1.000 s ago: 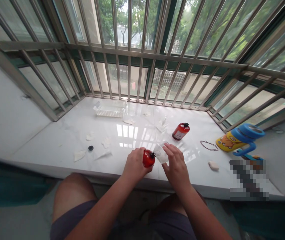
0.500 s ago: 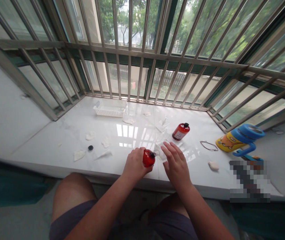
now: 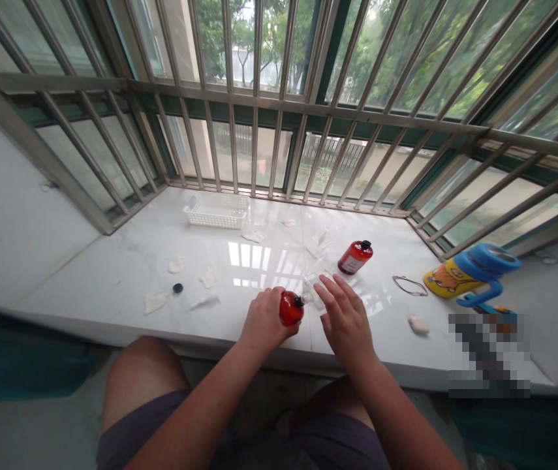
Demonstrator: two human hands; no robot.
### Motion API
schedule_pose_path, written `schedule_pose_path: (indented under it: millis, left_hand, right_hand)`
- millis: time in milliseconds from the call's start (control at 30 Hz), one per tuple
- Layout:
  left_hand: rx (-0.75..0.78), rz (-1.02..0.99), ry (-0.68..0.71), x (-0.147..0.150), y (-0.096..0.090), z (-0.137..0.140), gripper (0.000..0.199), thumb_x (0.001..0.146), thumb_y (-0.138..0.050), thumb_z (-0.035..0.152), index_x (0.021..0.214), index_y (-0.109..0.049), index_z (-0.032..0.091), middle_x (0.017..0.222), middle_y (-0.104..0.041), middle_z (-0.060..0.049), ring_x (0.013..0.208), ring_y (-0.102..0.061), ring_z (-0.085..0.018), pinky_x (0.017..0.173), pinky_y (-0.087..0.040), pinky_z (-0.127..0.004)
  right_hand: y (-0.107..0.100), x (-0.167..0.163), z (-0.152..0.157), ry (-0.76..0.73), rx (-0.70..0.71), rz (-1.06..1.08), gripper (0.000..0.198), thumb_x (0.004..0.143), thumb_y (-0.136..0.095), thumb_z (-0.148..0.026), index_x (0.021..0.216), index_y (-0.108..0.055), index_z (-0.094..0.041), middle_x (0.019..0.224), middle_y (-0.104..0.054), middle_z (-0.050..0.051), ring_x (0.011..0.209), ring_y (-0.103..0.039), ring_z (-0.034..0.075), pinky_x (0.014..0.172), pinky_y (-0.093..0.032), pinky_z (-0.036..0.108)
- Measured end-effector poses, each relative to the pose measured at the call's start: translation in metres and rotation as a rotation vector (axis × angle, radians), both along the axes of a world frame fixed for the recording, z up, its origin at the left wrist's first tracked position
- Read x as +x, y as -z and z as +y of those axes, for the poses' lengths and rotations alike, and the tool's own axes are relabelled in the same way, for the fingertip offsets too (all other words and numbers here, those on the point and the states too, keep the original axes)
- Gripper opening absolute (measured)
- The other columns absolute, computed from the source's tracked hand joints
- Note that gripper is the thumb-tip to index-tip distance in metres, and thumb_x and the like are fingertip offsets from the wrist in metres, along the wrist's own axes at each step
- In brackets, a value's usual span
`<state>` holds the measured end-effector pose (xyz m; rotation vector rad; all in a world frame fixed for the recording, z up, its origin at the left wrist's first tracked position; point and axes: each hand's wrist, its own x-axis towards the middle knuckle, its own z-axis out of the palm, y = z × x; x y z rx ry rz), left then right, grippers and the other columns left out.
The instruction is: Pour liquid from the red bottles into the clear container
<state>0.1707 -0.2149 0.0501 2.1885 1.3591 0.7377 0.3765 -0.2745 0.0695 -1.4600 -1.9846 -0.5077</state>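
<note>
My left hand (image 3: 265, 320) is wrapped round a red bottle (image 3: 290, 309), tilted so that its dark neck points right. That neck meets the mouth of a clear, see-through bottle (image 3: 312, 292), whose outline is hard to make out against the white surface. The fingers of my right hand (image 3: 347, 313) are curved round the clear bottle's right side. Behind my right hand, a second red bottle (image 3: 356, 257) with a black top and a pale label lies on the ledge. A small black cap (image 3: 177, 288) rests to the left.
A white basket (image 3: 217, 214) stands near the window bars on the white ledge (image 3: 126, 274). Several crumpled tissues (image 3: 155, 301) are scattered about. At right are a thin cord loop (image 3: 410, 286), a pale lump (image 3: 419, 325) and a blue-yellow cup (image 3: 472, 271) with a handle.
Both hands keep nearly the same pose, with the red bottle's neck still at the clear bottle's mouth. The right fingers and the clear bottle have shifted very slightly.
</note>
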Motion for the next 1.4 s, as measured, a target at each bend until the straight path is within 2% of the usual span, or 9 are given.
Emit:
schedule_pose_path:
  millis: [600, 1400]
  left_hand:
    - [-0.007, 0.016, -0.013, 0.0004, -0.0001, -0.0003, 0.053, 0.073, -0.085, 0.035, 0.117, -0.057, 0.025, 0.114, -0.069, -0.008, 0.107, -0.067, -0.031, 0.096, -0.054, -0.045]
    - [-0.006, -0.014, -0.008, 0.0001, 0.0029, 0.0026, 0.061, 0.069, -0.089, 0.035, 0.12, -0.058, 0.025, 0.115, -0.068, -0.008, 0.108, -0.066, -0.031, 0.098, -0.054, -0.046]
  right_hand:
    - [-0.005, -0.003, 0.0015, 0.013, 0.011, -0.032, 0.072, 0.091, -0.05, 0.003, 0.156, -0.049, -0.027, 0.154, -0.062, 0.008, 0.151, -0.048, 0.033, 0.114, -0.048, 0.052]
    - [-0.0092, -0.0012, 0.0045, 0.018, 0.032, -0.051, 0.07, 0.092, -0.051, 0.002, 0.155, -0.05, -0.029, 0.154, -0.062, 0.007, 0.151, -0.048, 0.032, 0.114, -0.046, 0.051]
